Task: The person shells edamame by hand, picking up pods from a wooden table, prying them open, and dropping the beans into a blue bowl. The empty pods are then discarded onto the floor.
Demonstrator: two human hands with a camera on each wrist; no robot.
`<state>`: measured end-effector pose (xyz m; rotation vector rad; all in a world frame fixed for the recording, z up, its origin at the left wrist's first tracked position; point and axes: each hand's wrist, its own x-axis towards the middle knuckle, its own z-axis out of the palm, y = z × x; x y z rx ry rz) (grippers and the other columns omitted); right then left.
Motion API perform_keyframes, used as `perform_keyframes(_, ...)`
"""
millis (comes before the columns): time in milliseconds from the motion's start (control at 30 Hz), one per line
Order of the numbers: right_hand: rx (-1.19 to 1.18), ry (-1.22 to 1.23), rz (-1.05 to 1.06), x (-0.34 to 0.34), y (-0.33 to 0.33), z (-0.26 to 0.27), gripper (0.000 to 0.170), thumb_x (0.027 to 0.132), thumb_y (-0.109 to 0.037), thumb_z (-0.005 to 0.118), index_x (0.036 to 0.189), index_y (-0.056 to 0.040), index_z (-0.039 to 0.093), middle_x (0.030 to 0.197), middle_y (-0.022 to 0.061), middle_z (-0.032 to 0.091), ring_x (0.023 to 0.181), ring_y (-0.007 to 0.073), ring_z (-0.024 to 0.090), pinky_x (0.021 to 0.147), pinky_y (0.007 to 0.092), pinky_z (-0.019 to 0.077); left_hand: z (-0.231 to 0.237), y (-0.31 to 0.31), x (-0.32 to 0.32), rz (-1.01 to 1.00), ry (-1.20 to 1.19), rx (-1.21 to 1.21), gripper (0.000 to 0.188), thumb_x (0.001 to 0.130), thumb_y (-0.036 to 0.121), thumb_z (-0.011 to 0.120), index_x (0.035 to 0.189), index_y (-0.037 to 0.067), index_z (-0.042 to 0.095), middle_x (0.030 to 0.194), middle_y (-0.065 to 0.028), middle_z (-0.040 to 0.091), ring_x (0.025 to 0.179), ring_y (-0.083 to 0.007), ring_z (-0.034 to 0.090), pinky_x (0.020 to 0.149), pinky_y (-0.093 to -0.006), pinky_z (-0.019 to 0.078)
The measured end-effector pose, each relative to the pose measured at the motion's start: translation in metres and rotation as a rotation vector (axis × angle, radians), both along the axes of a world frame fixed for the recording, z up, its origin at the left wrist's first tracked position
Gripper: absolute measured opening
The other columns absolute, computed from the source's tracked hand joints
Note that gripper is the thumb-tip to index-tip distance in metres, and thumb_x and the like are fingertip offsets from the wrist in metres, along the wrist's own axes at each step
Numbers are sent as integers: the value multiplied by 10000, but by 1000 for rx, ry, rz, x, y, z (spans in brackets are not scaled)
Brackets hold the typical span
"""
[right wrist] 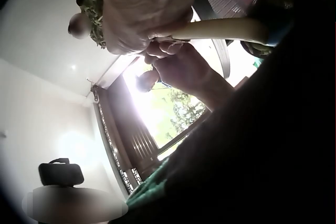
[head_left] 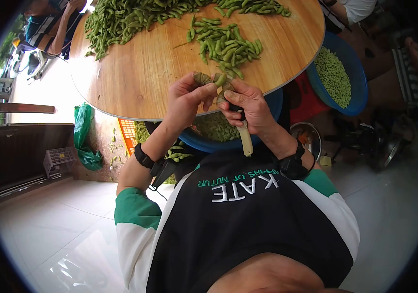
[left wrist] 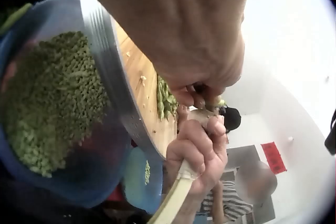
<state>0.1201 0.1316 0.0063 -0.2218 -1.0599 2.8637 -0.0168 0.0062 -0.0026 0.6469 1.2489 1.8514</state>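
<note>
- Your left hand (head_left: 187, 96) pinches an edamame pod (head_left: 220, 81) near the table's (head_left: 135, 88) six-o'clock edge.
- Pod pile (head_left: 229, 48): twelve o'clock from that pod.
- Your right hand (head_left: 252, 105) grips a pale-handled tool (head_left: 246, 141).
- Blue basin (head_left: 359, 95) of shelled beans (head_left: 333, 78): three o'clock.

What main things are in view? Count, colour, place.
Round wooden table: one, light brown, front
Heaped bean pods: uncountable, green, on table
Single pod: one, green, in left grip
Long slim handle: one, cream, in right grip
Round plastic basins: two, blue, under and right of table
Small shelled beans: uncountable, pale green, in both basins
Lattice plastic basket: one, orange, table's lower left
Crumpled plastic bag: one, green, left
Slatted plastic crate: one, grey, far left
Round metal bowl: one, silver, lower right
Other people: at least two, partly seen, far side
Left grip: one, centre
Right grip: one, centre
</note>
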Motion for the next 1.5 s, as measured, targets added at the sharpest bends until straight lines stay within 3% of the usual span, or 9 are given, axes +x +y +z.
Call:
perform_keyframes(233, -141, 65, 113, 3, 11, -12, 288, 952, -112, 493, 1232, -52, 526, 785, 54, 559, 472, 58, 382, 383, 174, 332, -8, 0, -6, -300, -614, 95, 118, 905, 139, 602, 912, 22, 592, 760, -87, 615, 559, -125, 544, 428, -236, 437)
perform_keyframes(367, -294, -11, 109, 3, 13, -15, 236, 960, -123, 480, 1179, -68, 546, 790, 56, 548, 482, 53, 361, 381, 172, 326, -3, 5, -3, -209, -392, -2, 135, 896, 139, 618, 921, 10, 585, 764, -67, 620, 555, -134, 541, 457, -257, 449)
perform_keyframes(467, -353, -48, 116, -1, 15, -16, 247, 961, -155, 483, 1196, -99, 536, 780, 36, 517, 493, 45, 354, 371, 163, 315, 10, 2, 0, -1, 817, -229, 207, 828, 74, 675, 975, -7, 554, 798, -91, 621, 647, -175, 586, 600, -306, 475)
perform_keyframes(633, -439, -49, 165, 2, 12, -25, 211, 947, -183, 514, 1152, -138, 536, 754, -1, 505, 492, 31, 360, 355, 154, 287, 29, 3, 15, 175, 1480, -188, 256, 758, 0, 688, 1001, 18, 606, 764, -143, 582, 654, -293, 595, 566, -311, 471)
perform_keyframes(900, -420, 62, 159, 12, 15, -21, 211, 944, -152, 523, 1146, -94, 541, 790, 48, 537, 512, 55, 371, 378, 166, 289, 26, 9, 12, 11, 350, -204, 96, 857, 39, 620, 905, -44, 630, 705, -54, 627, 544, -100, 559, 495, -229, 438)
perform_keyframes(1200, 608, -162, -161, 11, 13, -20, 250, 906, -155, 588, 1096, -1, 539, 804, 81, 599, 533, 97, 502, 455, 232, 381, 12, 4, 13, -64, -59, -311, 189, 928, 134, 554, 943, -43, 619, 719, -57, 620, 536, -107, 570, 432, -220, 434)
perform_keyframes(1300, 1122, 43, -577, 3, 6, -29, 314, 848, -131, 659, 1093, 21, 535, 852, 138, 609, 631, 186, 571, 555, 294, 452, 8, 0, 21, -57, 159, -372, 188, 932, 139, 548, 949, -33, 621, 716, -42, 622, 549, -95, 572, 455, -219, 443)
perform_keyframes(1333, 1251, -19, -580, 2, 5, -23, 341, 790, -80, 689, 1069, 38, 531, 864, 177, 577, 714, 283, 586, 632, 351, 477, 9, -2, 25, -38, 275, -387, 187, 932, 142, 547, 956, -28, 621, 710, -36, 622, 554, -89, 571, 465, -221, 444)
perform_keyframes(1500, 1423, 61, -532, 0, 6, -20, 327, 760, -46, 671, 1040, 35, 524, 878, 183, 538, 735, 337, 578, 635, 381, 477, 10, -7, 36, 41, 555, -396, 133, 878, 89, 588, 849, -41, 590, 666, -122, 600, 565, -136, 574, 491, -283, 441)
